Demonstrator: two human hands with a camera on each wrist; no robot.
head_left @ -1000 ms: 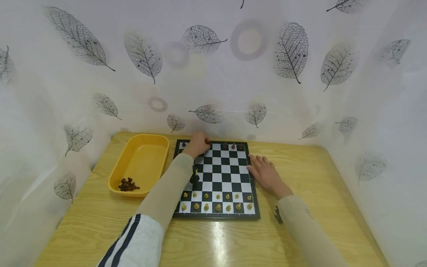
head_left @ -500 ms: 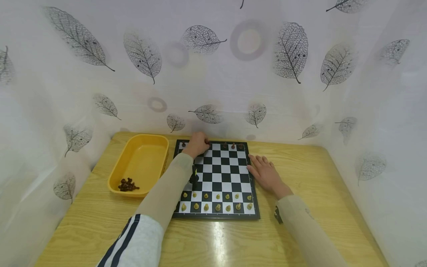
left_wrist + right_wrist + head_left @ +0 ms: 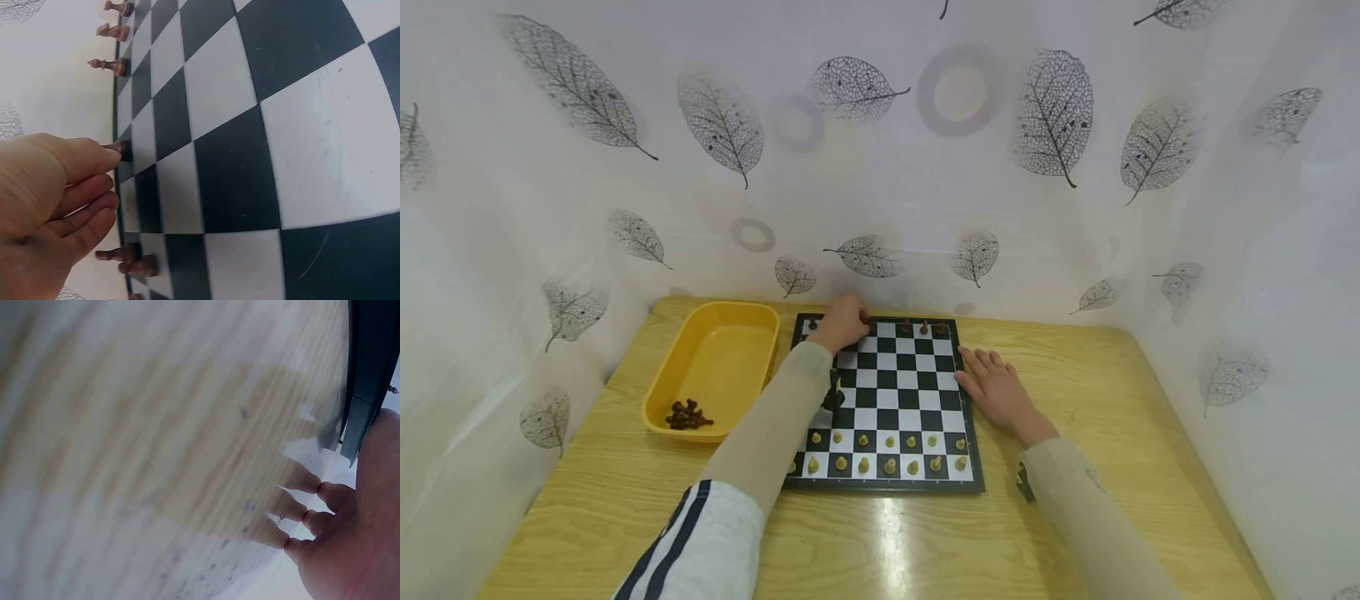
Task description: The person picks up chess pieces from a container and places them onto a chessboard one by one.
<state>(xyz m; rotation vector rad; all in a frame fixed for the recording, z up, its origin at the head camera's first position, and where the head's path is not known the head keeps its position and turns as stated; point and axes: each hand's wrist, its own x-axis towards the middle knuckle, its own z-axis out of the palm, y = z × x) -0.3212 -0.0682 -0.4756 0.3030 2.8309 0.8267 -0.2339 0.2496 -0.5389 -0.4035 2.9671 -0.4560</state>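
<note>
At the far edge of the black-and-white chessboard (image 3: 887, 379), my left hand (image 3: 842, 323) pinches a dark brown chess piece (image 3: 119, 149) between thumb and fingers; the fingers cover most of it. Farther right on the same back row stand several brown pieces, among them a bishop (image 3: 109, 65) and a knight (image 3: 114, 32). Other brown pieces (image 3: 139, 265) lie to the left of the hand. My right hand (image 3: 1000, 392) rests by the board's right edge, its fingers extended and fingertips at the frame. Two rows of pale gold chess pieces (image 3: 890, 465) stand on the near side.
Left of the board is a yellow tray (image 3: 722, 312) with a small heap of brown chess pieces (image 3: 687, 415) in its near corner. Both stand on a wood-grain table (image 3: 820, 550). A white leaf-patterned curtain (image 3: 887, 192) hangs close behind and at the sides.
My left hand and forearm have shifted very slightly left, showing more of the near left corner of the board. The pinch stays the same, and my right hand has not moved.
</note>
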